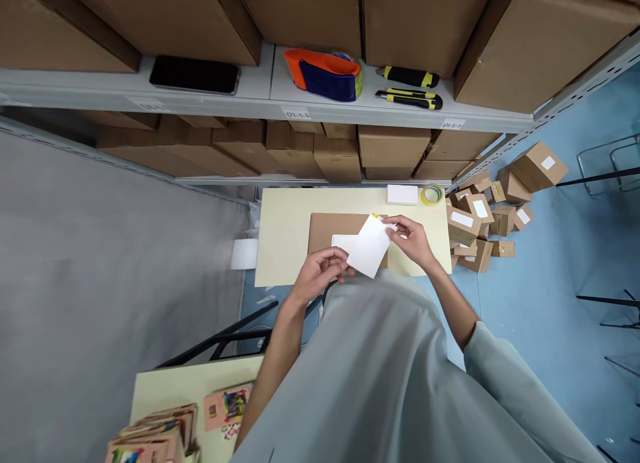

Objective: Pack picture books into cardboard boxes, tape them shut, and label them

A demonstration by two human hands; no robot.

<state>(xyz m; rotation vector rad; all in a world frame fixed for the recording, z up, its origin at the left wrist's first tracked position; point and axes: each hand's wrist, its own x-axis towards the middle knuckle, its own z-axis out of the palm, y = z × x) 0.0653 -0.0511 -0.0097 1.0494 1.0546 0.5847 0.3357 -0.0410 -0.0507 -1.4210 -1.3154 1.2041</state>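
Note:
A white paper label (369, 249) with a small yellow mark at its top edge is held tilted above a flat cardboard box (323, 226). My right hand (409, 241) pinches its upper right corner between thumb and fingers. At the lower left corner, my left hand (324, 273) has curled fingers closed on the label's edge. Another white piece of paper (343, 239) lies on the box, partly covered by the held label. The box rests on a pale yellow table (283, 233).
A white stack of labels (402, 194) and a tape roll (432, 195) lie at the table's back right. Above, a shelf (200, 99) bears a phone (195, 75), a tape dispenser (325, 76) and utility knives (410, 98). Labelled boxes (480, 213) are piled on the right floor.

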